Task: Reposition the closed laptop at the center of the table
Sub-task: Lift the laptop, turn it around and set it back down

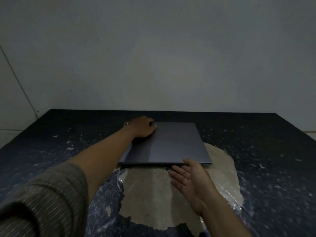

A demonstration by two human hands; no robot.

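Observation:
A closed grey laptop (171, 144) lies flat on the dark table (256, 151), near the middle and toward the back wall. My left hand (142, 127) reaches across and rests on the lid's far left corner, fingers curled over the back edge. Palm up with fingers spread, my right hand (189, 177) sits at the laptop's near edge, fingertips touching or slipping under the front right part. The laptop's near half sits over a pale worn patch (153, 194) in the table's covering.
The table's dark speckled covering is torn, with shiny plastic film curling around the pale patch. A plain wall (153, 57) stands directly behind the table's back edge. The table's left edge (25, 130) runs diagonally, with a lighter surface beyond it.

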